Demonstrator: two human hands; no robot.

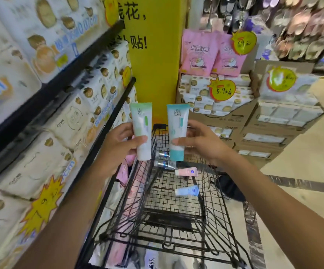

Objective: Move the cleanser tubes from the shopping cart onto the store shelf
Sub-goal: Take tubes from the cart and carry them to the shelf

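Head view shows you with a tube in each hand, both lifted above the black wire cart (176, 220): your left hand (118, 146) has thumb and fingers wrapped round the pale green tube (141, 131), and your right hand (198, 141) pinches the teal tube (176, 133) near its cap, both tubes upright with caps down. The shelf (91, 117) runs along your nine to ten o'clock, packed with tissue packs (64, 121), so I judge the next job is finding a bare ledge there before you swing over. Turn left from the shoulders, lead with the left tube, and set it down on its cap or flat so it cannot roll; bring the right one beside it, not on top. Four more tubes lie in the cart at about twelve o'clock below your hands: two silver tubes (165, 159), a pink tube (186, 171) and a light blue tube (187, 191).
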